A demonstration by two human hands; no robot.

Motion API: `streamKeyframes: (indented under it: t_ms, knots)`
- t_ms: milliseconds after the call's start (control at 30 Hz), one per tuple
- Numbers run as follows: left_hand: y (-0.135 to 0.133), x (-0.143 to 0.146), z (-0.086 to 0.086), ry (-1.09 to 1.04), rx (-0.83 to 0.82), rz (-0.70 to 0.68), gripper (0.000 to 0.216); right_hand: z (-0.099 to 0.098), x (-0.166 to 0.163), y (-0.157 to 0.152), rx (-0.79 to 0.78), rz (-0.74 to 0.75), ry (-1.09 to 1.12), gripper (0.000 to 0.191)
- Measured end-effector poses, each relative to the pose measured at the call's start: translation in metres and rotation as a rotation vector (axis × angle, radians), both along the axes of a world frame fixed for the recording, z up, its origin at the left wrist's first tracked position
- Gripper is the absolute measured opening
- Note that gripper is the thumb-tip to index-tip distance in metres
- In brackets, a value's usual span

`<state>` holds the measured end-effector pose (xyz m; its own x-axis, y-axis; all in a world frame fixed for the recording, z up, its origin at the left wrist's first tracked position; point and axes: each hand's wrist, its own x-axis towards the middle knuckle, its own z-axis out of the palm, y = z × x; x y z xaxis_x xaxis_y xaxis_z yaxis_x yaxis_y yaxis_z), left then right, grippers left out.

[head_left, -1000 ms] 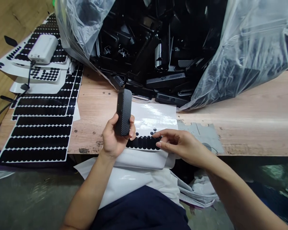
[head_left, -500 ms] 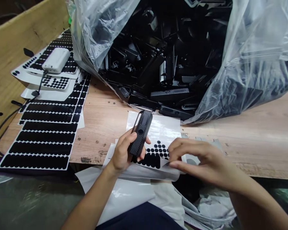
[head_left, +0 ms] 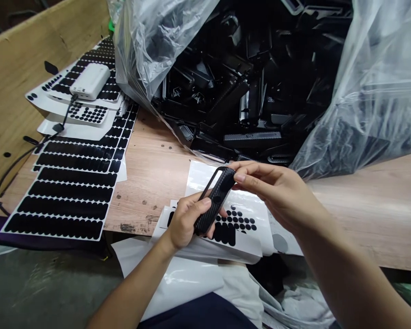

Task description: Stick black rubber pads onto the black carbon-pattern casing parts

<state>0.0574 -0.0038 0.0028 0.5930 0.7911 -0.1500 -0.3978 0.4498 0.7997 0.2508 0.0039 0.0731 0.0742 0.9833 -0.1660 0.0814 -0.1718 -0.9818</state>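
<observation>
Right hand: moved from the sticker sheet, where it was half a second ago, to the upper end of the black case; thumb and fingers drawn close together there, though whether they pinch anything thin cannot be told.
Left hand: curled firmly round the lower part of the case, thumb across its face, as in the earlier frame.
Black case: in the left hand's grip, tilted, upper end leaning toward the right hand; finely ribbed face, dark round spot beyond the left thumb, long dark patch near the right fingertips, open rim along one side.
Sticker sheet: beneath both hands; black dots and long strips, with bare paper right of the strips.
Plastic bag: beyond both hands, clear, mouth wide open, filled with a jumble of black cases.
Sheet pile: left of the left hand, bearing a white power bank with black cable.
</observation>
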Motion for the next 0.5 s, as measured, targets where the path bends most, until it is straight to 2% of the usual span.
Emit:
streamKeyframes:
  t_ms: [300, 500]
  knots:
    - [-0.0004, -0.0011, -0.0020, -0.013, -0.003, 0.000, 0.043, -0.0067, -0.0006, 0.0028, 0.024, 0.007, -0.014, 0.027]
    - [0.0004, -0.0006, 0.0003, 0.000, -0.007, -0.001, 0.045, -0.0051, -0.0014, 0.0003, 0.072, -0.022, -0.103, 0.027]
